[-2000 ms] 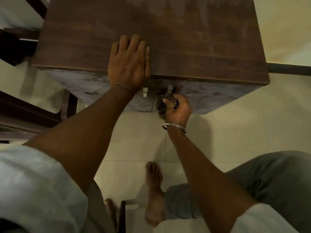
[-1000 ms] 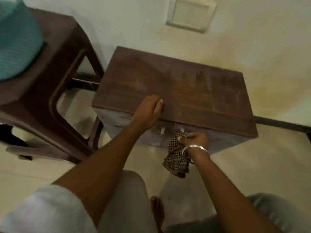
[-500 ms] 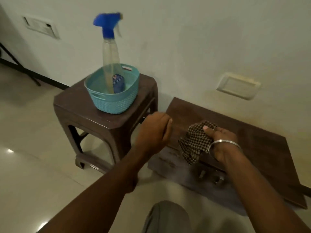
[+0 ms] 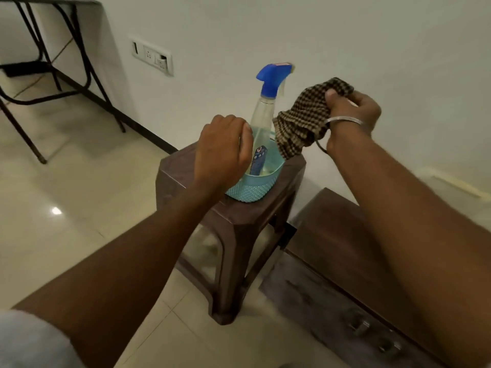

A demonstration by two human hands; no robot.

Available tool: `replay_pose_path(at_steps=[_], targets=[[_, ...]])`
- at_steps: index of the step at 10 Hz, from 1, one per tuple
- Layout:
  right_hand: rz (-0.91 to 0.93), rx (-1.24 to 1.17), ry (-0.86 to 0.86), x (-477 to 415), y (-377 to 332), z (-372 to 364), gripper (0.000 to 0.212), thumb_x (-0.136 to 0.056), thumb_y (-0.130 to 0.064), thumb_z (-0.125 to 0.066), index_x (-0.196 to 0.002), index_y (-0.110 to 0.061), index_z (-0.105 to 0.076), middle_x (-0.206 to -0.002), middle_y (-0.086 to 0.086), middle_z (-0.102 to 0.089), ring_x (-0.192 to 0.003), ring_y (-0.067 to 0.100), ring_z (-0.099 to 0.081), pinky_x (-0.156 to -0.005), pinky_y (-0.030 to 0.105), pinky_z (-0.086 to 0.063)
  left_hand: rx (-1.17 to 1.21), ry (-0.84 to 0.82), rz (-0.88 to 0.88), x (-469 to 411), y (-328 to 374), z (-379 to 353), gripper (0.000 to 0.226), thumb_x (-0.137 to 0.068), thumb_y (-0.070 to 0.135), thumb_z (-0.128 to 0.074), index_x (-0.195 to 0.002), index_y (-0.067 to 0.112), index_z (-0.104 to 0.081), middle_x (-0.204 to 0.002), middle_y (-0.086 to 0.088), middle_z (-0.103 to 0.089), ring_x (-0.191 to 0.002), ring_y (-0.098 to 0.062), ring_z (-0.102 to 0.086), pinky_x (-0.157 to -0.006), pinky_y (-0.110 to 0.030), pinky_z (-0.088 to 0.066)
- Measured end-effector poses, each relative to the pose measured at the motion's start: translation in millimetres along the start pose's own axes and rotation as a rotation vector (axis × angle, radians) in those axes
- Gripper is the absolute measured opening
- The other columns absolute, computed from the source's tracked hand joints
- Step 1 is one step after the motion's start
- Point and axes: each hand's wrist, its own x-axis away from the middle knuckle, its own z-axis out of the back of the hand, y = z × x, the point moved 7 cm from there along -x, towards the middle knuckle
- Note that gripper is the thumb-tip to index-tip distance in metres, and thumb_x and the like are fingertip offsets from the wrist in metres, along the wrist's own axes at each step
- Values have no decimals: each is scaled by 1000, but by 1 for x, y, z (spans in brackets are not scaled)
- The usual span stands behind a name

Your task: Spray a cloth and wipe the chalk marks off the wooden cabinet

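Observation:
A clear spray bottle (image 4: 263, 120) with a blue trigger head stands upright in a light blue basket (image 4: 255, 187) on a brown stool (image 4: 239, 224). My left hand (image 4: 223, 152) hovers just left of the bottle, fingers curled, holding nothing. My right hand (image 4: 353, 107) grips a brown checked cloth (image 4: 303, 123), held in the air to the right of the bottle's head. The low wooden cabinet (image 4: 329, 229) sits on the floor at lower right, its front smeared with pale marks; my right forearm hides much of it.
A white wall stands close behind the stool, with a socket panel (image 4: 151, 55) to the left. A black metal table frame (image 4: 53, 75) occupies the far left. Glossy beige floor tiles (image 4: 79, 195) spread to the left of the stool.
My view swung from the cabinet to the stool. My right hand lifted the cloth from the cabinet's front up beside the bottle's head. My left hand left the cabinet top and moved next to the bottle.

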Motion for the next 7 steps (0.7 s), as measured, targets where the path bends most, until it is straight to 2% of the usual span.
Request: replay_pose_path(at_steps=[1,2,3,4,5,6,7], targets=[[4,101,17,-5,19,-29,29,-73,-20,-81,-94,-21,-62,-84,-4,-65,-79,15,-69,-76,31,-59,-58,-71,37,-10,-16,-14,35,-102,24,-36,-85,7,-60,-79,-7,-57,-76,-26,-49,-72,-45,-41],[-74,129,-29,-11,49,-50,30,-77,-17,-77,-97,-25,-56,-94,0,-66,-83,17,-68,-77,33,-59,-84,-133,19,-12,-25,-27,28,-104,24,-37,-82,14,-51,-79,-2,-47,-77,-24,-43,-73,-41,-35],[-153,280,-110,-19,82,-57,32,-70,-17,-74,-98,-19,-59,-98,4,-65,-88,24,-67,-78,34,-58,-102,-176,-15,-8,-31,-38,25,-105,23,-38,-83,16,-48,-81,2,-43,-78,-20,-38,-73,-36,-28],[-104,540,-188,-21,93,-49,34,-66,-20,-71,-98,-19,-59,-92,1,-56,-91,24,-61,-81,30,-52,-143,-213,-22,-3,-37,-46,31,-105,23,-36,-89,8,-58,-83,2,-43,-79,-19,-38,-74,-34,-27],[96,735,-249,-18,82,-46,36,-82,-21,-67,-116,-14,-57,-110,3,-59,-99,18,-55,-85,26,-45,-161,-232,-29,0,-36,-45,33,-106,24,-35,-92,7,-60,-84,1,-44,-81,-20,-40,-76,-38,-32],[266,785,-247,-6,61,-38,32,-84,-19,-64,-115,-10,-58,-109,9,-65,-91,19,-59,-75,21,-43,-165,-213,-10,2,-33,-38,33,-106,24,-36,-90,7,-60,-82,-1,-48,-81,-22,-45,-78,-41,-37],[364,828,-249,2,51,-18,22,-84,-14,-62,-105,-8,-63,-100,9,-68,-92,22,-62,-76,21,-43,-149,-154,26,16,-29,-26,30,-106,23,-38,-85,9,-54,-79,-3,-49,-79,-21,-43,-75,-34,-31]])
